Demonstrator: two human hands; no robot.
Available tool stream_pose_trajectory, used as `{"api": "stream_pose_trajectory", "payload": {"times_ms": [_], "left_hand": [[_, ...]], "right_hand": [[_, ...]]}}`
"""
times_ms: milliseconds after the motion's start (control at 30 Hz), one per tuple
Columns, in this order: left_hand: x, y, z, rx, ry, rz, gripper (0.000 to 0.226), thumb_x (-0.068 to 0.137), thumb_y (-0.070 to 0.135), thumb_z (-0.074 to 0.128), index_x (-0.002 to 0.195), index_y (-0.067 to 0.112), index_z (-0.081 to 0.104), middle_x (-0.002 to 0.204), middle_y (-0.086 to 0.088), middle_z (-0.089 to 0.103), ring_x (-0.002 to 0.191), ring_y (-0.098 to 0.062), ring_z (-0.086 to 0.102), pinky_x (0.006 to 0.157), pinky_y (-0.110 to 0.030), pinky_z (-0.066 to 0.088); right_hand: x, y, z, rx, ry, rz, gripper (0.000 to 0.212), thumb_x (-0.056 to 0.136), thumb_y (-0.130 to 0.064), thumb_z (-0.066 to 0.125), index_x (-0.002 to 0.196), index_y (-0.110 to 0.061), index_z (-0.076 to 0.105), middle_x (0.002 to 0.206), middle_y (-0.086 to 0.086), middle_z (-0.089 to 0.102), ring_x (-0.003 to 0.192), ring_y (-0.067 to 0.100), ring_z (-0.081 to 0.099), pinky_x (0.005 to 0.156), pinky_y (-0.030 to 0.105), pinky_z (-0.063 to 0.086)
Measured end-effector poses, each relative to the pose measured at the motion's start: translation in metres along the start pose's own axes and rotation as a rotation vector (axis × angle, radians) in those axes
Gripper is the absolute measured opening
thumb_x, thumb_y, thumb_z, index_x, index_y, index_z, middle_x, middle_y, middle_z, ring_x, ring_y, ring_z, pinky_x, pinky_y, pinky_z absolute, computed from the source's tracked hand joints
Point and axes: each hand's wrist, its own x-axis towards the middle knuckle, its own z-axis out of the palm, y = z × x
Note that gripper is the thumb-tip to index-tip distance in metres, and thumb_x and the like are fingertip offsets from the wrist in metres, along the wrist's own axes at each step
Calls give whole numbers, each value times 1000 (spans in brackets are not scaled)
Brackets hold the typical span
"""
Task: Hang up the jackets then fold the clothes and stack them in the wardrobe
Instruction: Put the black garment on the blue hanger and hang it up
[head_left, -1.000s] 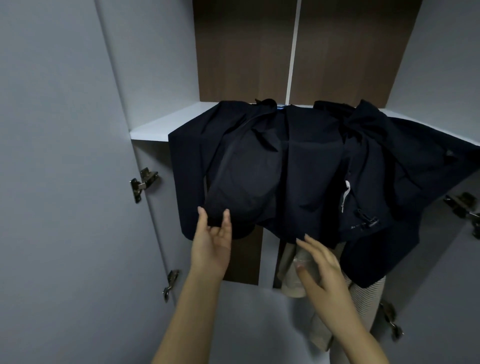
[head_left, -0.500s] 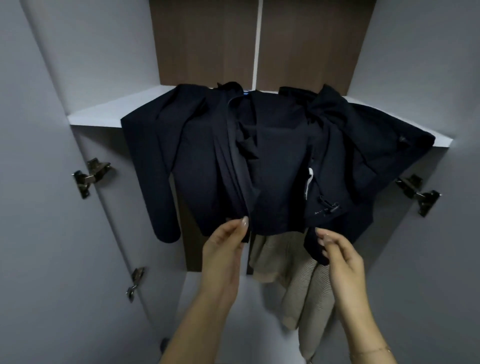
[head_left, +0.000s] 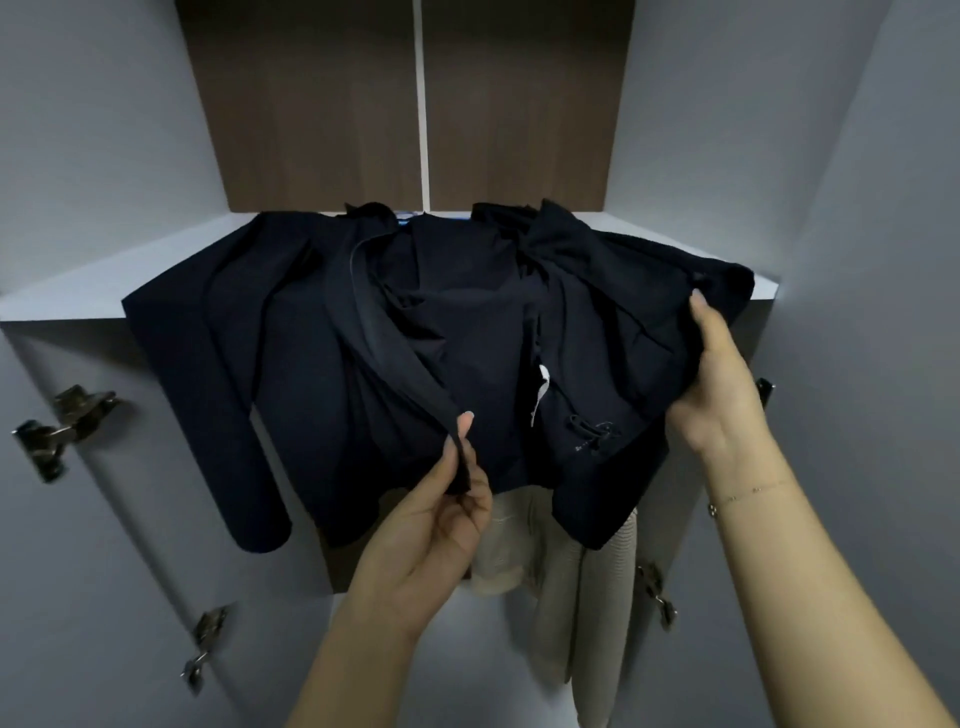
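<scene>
Left hand (head_left: 441, 525), lower centre of frame: thumb and fingers (head_left: 464, 431) pinch the lower end of a dark front edge strip of the navy jacket (head_left: 322, 364); palm faces up and toward the camera. The strip runs from the pinch diagonally to upper left, across the jacket's front.

Right hand (head_left: 719, 384), right of centre: fingers curled under a bunched fold at the jacket's right side, thumb (head_left: 701, 312) lying on top of the cloth, so the hand grips the fabric. A thin bracelet (head_left: 748, 493) sits on the right wrist.

Navy jacket: spread over the white wardrobe shelf (head_left: 67, 306) in mid-frame, collar toward the back, body and one sleeve draped over the shelf's front edge. The sleeve hangs at lower left of the garment. A small white tag (head_left: 540, 387) shows near the centre front.

Below the jacket hem, lower centre: beige garments (head_left: 550, 613) hang in the lower compartment.

Wardrobe: brown back panel (head_left: 311, 104) at top; metal hinges (head_left: 62, 421) at left edge, more at lower left and lower right.
</scene>
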Motion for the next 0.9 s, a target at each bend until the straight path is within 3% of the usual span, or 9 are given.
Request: {"api": "stream_pose_trajectory", "payload": {"times_ms": [133, 200, 267, 367, 500, 600, 767, 867, 900], "left_hand": [[1, 11, 7, 273, -36, 130, 70, 41, 23, 100, 104, 7, 76, 75, 2, 64, 62, -5, 60, 58, -17, 51], [0, 17, 8, 365, -23, 185, 68, 44, 27, 100, 105, 7, 76, 76, 3, 64, 65, -4, 60, 61, -17, 50], [0, 20, 8, 414, -8, 233, 63, 48, 29, 99, 103, 7, 76, 79, 3, 65, 69, -3, 61, 63, -17, 50], [0, 19, 12, 391, 27, 253, 43, 52, 23, 96, 88, 8, 79, 81, 1, 69, 71, -4, 64, 61, -18, 50], [-5, 17, 8, 349, 88, 270, 16, 64, 22, 83, 76, 12, 79, 78, 1, 69, 67, -4, 64, 59, -18, 51], [-7, 20, 4, 384, 123, 307, 15, 67, 26, 81, 79, 17, 80, 80, 3, 70, 70, -3, 65, 63, -19, 53], [-8, 22, 1, 528, 196, 337, 11, 75, 30, 74, 78, 22, 81, 83, 7, 73, 78, -1, 68, 79, -22, 49], [-9, 26, -5, 548, 232, 362, 14, 73, 31, 76, 76, 19, 81, 81, 5, 72, 79, -1, 68, 80, -23, 49], [-9, 27, -6, 551, 224, 373, 14, 73, 31, 76, 76, 18, 80, 81, 5, 72, 78, -2, 68, 76, -21, 51]], "right_hand": [[16, -20, 15, -40, 255, -148, 34, 91, -30, 67, 118, -9, 65, 110, 8, 72, 97, 23, 71, 73, 34, 59], [21, -28, 23, -127, 227, -344, 25, 96, -27, 62, 111, -7, 66, 108, 7, 72, 96, 19, 70, 79, 32, 58], [19, -32, 34, -371, 118, -611, 19, 99, -24, 57, 106, -8, 65, 102, 2, 70, 94, 12, 65, 86, 29, 53], [8, -27, 41, -1076, -238, -1034, 26, 100, -20, 51, 120, -12, 65, 108, -2, 69, 100, 7, 61, 88, 25, 48], [-10, 6, 32, -1635, -673, -1221, 45, 86, -2, 62, 125, -22, 67, 89, 0, 61, 82, 23, 60, 63, 32, 50], [-17, 27, 21, -1701, -693, -1171, 41, 81, 0, 72, 117, -20, 72, 86, 3, 58, 76, 23, 56, 69, 32, 47], [-33, 53, 1, -1576, -384, -1089, 33, 83, -9, 73, 115, -19, 72, 108, 1, 60, 104, 20, 54, 101, 33, 34], [-71, 88, -6, -1214, -205, -1110, 9, 90, -21, 64, 90, -17, 71, 93, -6, 59, 93, 12, 55, 87, 27, 37], [-83, 103, -7, -1075, -180, -1052, 20, 94, -24, 59, 79, -14, 68, 82, -6, 59, 81, 12, 56, 76, 27, 40]]}}
